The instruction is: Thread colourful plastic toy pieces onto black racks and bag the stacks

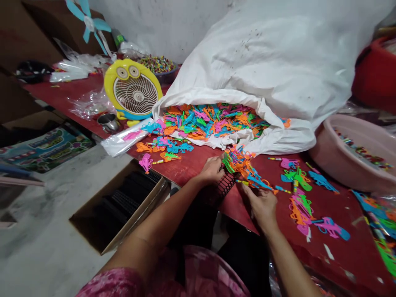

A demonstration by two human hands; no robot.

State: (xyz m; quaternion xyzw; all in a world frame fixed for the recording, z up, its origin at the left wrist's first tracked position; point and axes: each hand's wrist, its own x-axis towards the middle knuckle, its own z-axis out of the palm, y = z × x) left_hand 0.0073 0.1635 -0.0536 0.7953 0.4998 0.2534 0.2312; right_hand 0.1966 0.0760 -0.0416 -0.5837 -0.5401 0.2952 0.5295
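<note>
The black mesh piece (226, 185) slants from lower left to upper right at the table edge, its upper end beside the left hand (213, 170). Right of it, a heap of plastic pieces (243, 160) trails toward the lower right, the long axes of its lowest pieces aimed at the right hand (262, 204). The mesh is an open grid; the pieces are flat, looped and bright orange, blue, green and pink. The left fingers curl narrowly by the mesh and heap, the right fingers sit a little apart under the heap's lower end; what either pinches, I cannot tell. Behind, a white sack (266, 70) gapes, full of like pieces. A pink basin (331, 165) holds small multicoloured items, and a cardboard box (136, 229) on the left holds black items.
</note>
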